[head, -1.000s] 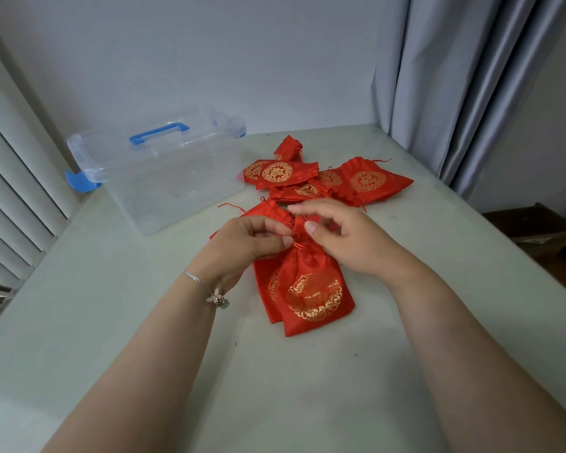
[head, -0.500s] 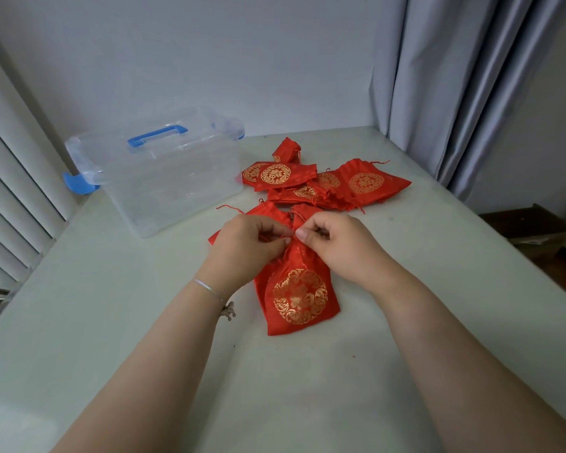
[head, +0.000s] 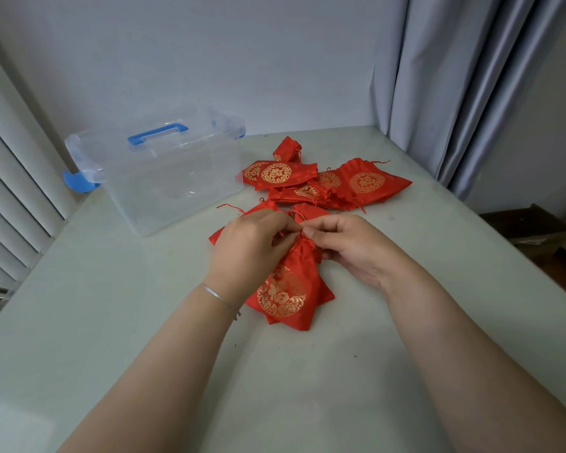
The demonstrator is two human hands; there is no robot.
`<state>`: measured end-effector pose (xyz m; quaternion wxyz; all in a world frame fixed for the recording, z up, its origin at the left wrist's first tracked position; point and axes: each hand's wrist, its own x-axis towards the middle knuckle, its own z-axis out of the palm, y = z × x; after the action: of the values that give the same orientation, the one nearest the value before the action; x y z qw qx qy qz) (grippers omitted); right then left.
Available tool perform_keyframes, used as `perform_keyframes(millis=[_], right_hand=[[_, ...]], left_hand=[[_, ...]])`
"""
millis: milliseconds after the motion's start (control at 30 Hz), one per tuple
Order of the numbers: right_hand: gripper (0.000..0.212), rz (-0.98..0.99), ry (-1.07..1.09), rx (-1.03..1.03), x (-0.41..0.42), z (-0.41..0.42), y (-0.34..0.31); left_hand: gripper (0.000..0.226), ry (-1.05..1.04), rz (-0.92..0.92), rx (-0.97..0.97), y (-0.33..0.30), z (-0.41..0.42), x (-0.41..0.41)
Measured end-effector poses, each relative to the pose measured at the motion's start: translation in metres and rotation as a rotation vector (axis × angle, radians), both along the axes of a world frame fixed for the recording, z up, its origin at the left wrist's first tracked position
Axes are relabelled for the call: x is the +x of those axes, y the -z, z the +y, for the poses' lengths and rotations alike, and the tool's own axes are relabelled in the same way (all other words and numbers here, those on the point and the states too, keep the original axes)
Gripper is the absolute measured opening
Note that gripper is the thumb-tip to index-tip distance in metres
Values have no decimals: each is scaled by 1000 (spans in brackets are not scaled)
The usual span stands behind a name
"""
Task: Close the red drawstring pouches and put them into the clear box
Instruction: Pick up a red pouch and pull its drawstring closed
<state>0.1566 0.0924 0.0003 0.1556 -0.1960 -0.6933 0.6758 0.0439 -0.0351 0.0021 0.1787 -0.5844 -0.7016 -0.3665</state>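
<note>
Pale green tabletop [head: 118, 338] fills most of your view, and the near part between your forearms is bare, so you've got loads of room there. Right edge of the table drops off toward a brown cardboard box [head: 530, 225] on the floor.

Your left hand [head: 249, 253] and right hand [head: 350, 246] meet at the neck of one red pouch [head: 288, 292]; fingertips on both sides are pinched shut on the gathered top and its cord. That pouch's body lies flat on the table, gold emblem up, pointing back at you. One more pouch [head: 311, 212] peeks out just behind your knuckles, and part of another shows left of your left hand.

Further back sits a loose pile of pouches [head: 327, 184], overlapping, roughly five or six, hard to count exactly. Left of the pile, just beside it, is the clear box [head: 164, 188] with a blue handle [head: 157, 136], and it looks empty.

Grey curtain [head: 464, 93] hangs at the far right corner, white slats [head: 10, 197] along the left.
</note>
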Motion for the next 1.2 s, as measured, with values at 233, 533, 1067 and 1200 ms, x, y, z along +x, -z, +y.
perform_keyframes(millis=[233, 533, 1067, 1200], right_hand=[[13, -55, 19, 127, 6, 2, -7], [10, -133, 21, 816, 6, 2, -5], [42, -66, -30, 357, 0, -2, -5], [36, -1, 69, 245, 3, 9, -6]], left_hand=[[25, -14, 189, -13, 4, 0, 0], [18, -83, 76, -20, 3, 0, -6], [9, -101, -303, -39, 1, 4, 1], [6, -133, -577, -2, 2, 4, -3]])
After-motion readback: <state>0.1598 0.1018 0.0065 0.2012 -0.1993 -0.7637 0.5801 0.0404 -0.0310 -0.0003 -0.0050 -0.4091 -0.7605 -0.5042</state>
